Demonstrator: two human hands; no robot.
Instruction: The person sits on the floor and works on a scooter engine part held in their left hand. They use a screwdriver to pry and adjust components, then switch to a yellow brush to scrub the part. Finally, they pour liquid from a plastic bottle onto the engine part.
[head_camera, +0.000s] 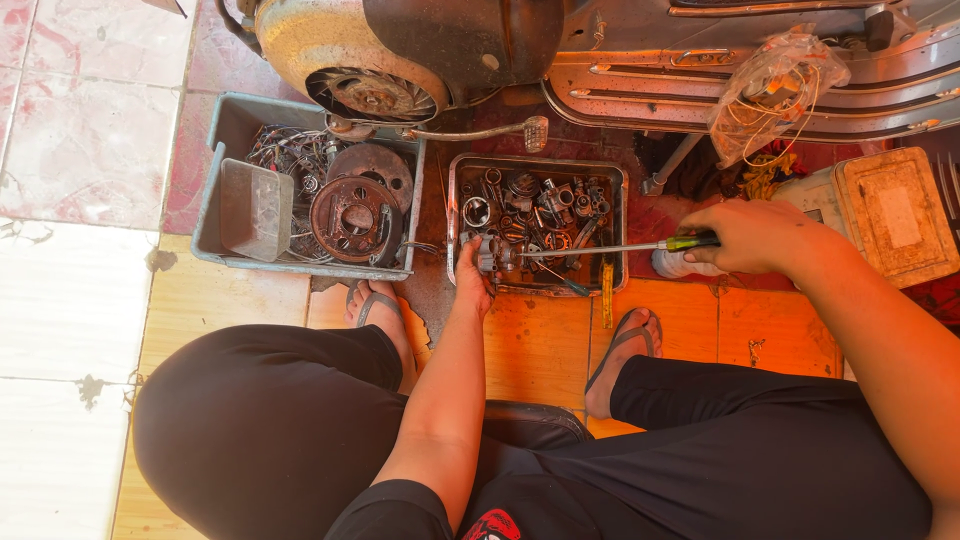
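So the left hand (472, 272) has its fingers (468, 246) wrapped around a small metal engine part (490, 253), looks like a carburetor body, held right at the near edge of the metal tray (455, 215) full of greasy bits. The right hand (745, 236) is closed around the green-and-yellow handle of a long screwdriver (610, 247), and the shaft runs straight across from those fingers to the part, tip touching or just inside it, hard to tell which. Judging by that, the part is out of the scooter (620, 50) and mid-teardown or mid-adjustment, with one screw being worked and nothing visibly reassembled yet. Just beyond the left fingers the tray holds loose springs, rings and fittings. Off to the far side of the left hand sits a grey plastic bin (232, 130) with rusty discs and wiring. Everything's down on the floor (540, 340), between the sandalled feet.
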